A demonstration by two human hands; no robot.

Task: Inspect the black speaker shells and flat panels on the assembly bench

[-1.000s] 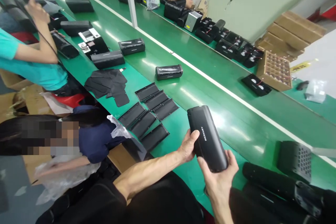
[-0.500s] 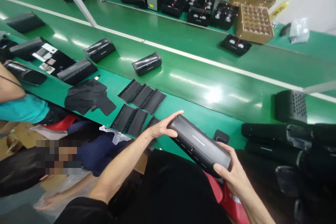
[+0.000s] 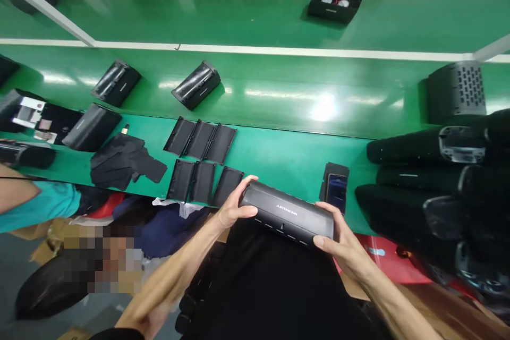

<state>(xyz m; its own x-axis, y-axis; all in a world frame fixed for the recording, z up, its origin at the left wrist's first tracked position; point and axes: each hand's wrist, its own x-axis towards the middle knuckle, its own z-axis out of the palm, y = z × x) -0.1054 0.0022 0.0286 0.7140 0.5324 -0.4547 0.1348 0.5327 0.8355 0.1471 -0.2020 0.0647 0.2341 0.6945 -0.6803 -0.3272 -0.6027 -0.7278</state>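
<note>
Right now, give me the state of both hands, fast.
Left hand: closed, holding one end of the black MERKURY casing.
Right hand: closed, holding the other end of the same casing.

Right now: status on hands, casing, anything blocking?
Left hand, right hand on opposite ends of black casing. MERKURY lettering faces camera. Phone lies beyond right hand; nothing visibly blocking.
</note>
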